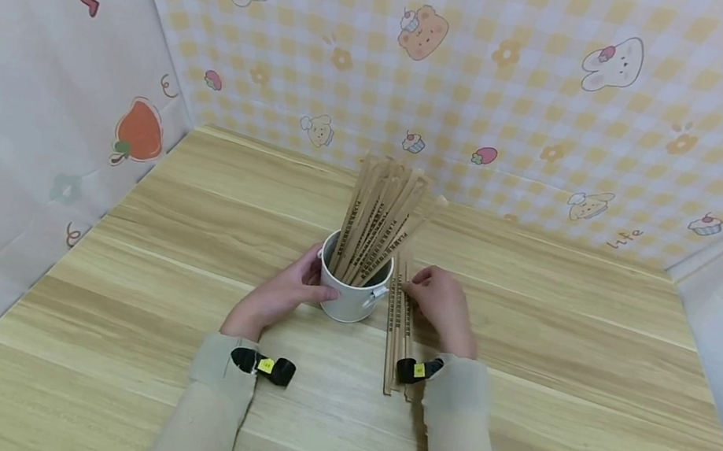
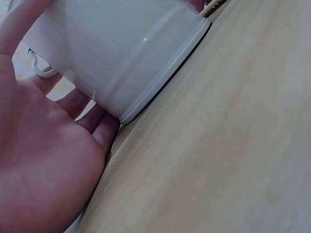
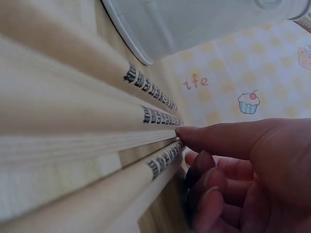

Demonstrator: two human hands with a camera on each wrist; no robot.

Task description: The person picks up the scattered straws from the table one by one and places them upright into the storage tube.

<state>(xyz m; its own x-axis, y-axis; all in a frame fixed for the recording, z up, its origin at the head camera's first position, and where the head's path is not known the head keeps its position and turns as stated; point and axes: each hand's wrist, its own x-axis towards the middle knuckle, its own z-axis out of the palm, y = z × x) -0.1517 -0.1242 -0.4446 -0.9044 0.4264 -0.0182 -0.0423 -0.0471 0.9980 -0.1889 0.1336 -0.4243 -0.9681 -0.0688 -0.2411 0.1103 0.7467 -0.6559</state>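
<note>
A white metal bucket stands on the table, holding a bunch of straws in brown paper wrappers. My left hand grips the bucket's left side, thumb across the front and fingers behind. In the left wrist view the fingers curve round the bucket wall near its base. Several more wrapped straws lie on the table right of the bucket. At their upper part, my right hand pinches one with thumb and curled fingers. In the right wrist view the thumb touches a printed wrapper; the exact grip is partly hidden.
The wood-grain table extends on both sides. A yellow checked cloth hangs behind it, and white cloths stand at the left and right. Black straps with yellow tags sit on both wrists.
</note>
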